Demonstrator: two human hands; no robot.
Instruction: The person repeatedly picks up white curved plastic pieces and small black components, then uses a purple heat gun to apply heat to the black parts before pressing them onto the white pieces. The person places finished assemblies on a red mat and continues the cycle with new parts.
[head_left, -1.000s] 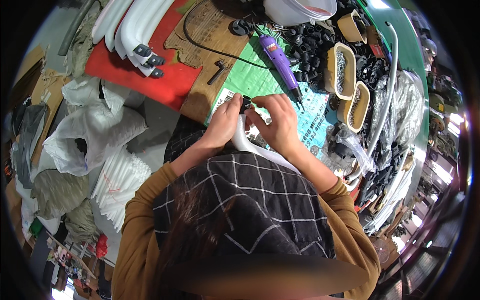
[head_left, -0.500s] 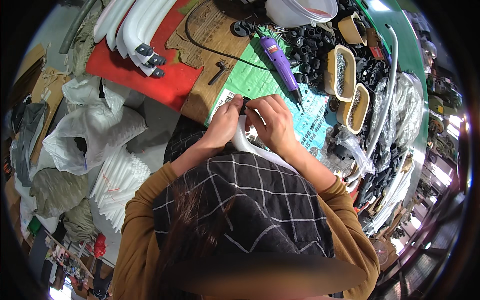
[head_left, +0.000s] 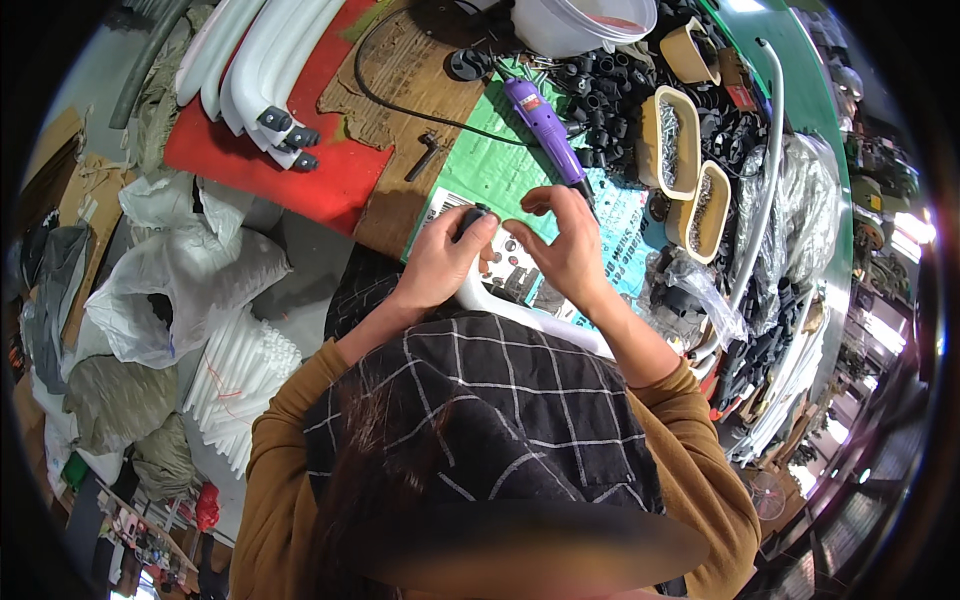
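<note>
My left hand (head_left: 442,258) is wrapped around the upper end of a white curved tube (head_left: 525,314). A black plastic fitting (head_left: 471,219) caps that end, partly hidden by my thumb and fingers. From there the tube bends to the right across my lap, over the dark checked cloth, and passes under my right forearm. My right hand (head_left: 572,243) hovers just right of the fitting, apart from it, fingers curved and spread with nothing seen between them. Beyond it lies a purple electric screwdriver (head_left: 543,122), its tip near my right fingers.
Finished-looking white tubes with black ends (head_left: 268,85) rest on a red sheet (head_left: 330,180) at the far left. A black T-shaped piece (head_left: 424,156) lies on the wooden board. Beige tubs of screws (head_left: 647,150) stand right, beside heaped black fittings (head_left: 600,90) and a white bucket (head_left: 560,40).
My right hand has come off the black fitting and moved right, its fingers opening. My left hand keeps its hold on the tube. The whole view has shifted slightly.
</note>
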